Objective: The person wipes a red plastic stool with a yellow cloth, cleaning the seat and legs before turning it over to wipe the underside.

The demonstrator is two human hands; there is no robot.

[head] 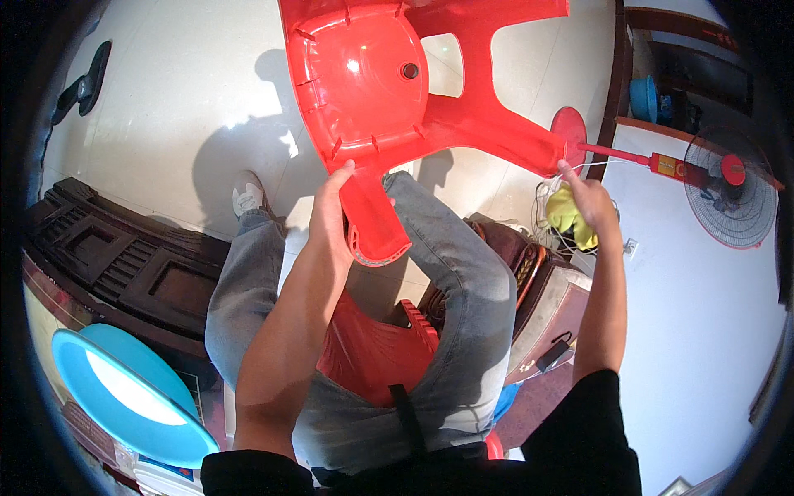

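Observation:
A red plastic chair (pixel 366 80) is held up before me, tipped so that the ribbed underside of its seat faces me. A small dark round spot (pixel 409 71) shows on that underside. My left hand (pixel 332 211) grips one chair leg (pixel 375 214), with the thumb on its face and most fingers hidden behind. At the end of another leg (pixel 527 149) is my right hand (pixel 589 201), its thumb on the tip. A crumpled yellow cloth (pixel 567 217) hangs under the right hand, bunched in its fingers.
A red pedestal fan (pixel 732 177) stands at the right by the white wall (pixel 688 322), with loose cables (pixel 539 211) near its base. Dark carved wooden furniture (pixel 124 242) and a blue basin (pixel 130 397) are at left. Beneath me is a red seat (pixel 372 347). Brown upholstered furniture (pixel 546 316) sits right.

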